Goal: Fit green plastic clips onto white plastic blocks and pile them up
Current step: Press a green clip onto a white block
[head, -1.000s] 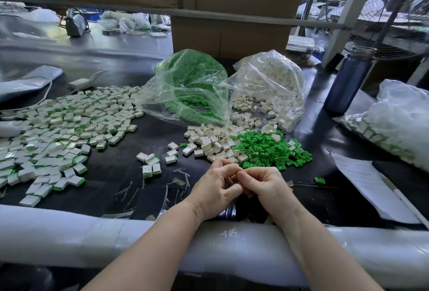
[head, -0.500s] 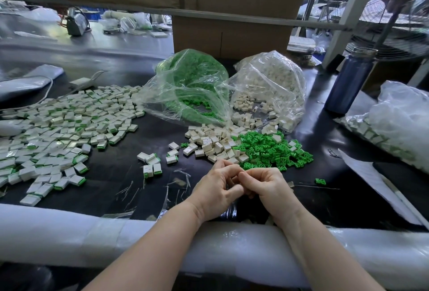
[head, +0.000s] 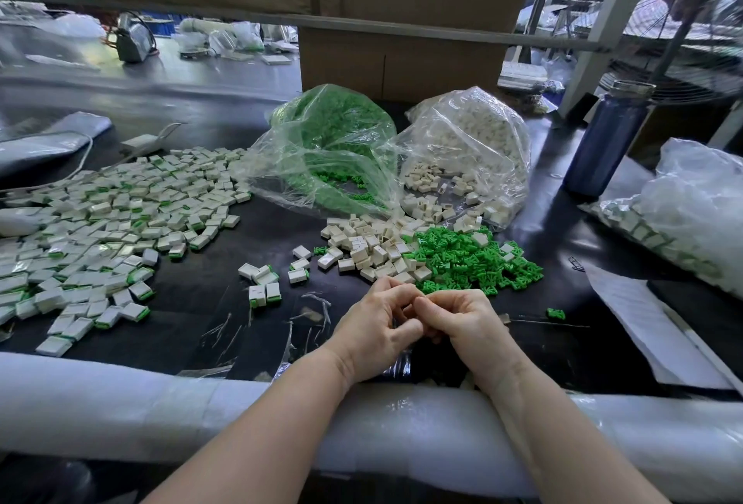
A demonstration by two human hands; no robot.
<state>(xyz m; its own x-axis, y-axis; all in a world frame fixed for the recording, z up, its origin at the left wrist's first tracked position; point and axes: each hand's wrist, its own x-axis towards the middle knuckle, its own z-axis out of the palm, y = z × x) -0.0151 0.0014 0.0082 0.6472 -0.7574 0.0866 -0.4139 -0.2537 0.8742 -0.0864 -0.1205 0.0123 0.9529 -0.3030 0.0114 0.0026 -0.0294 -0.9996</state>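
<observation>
Left hand (head: 372,328) & right hand (head: 462,322) meet fingertip to fingertip, fingers curled tight – what they pinch is hidden, can't tell. Just beyond lie loose white blocks (head: 370,248) w/ green clips (head: 466,258) beside them on the tabletop (head: 261,230); finished pile (head: 100,230) spreads far left – bags (head: 386,154) behind.

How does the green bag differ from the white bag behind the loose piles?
The green bag holds green clips; the white bag holds white blocks. The green bag sits left, the white bag right, and their sides touch. Clips lie inside the green bag's mouth, while blocks spill from the white bag's mouth onto the table. Both are clear, crumpled plastic, open toward the person.
</observation>
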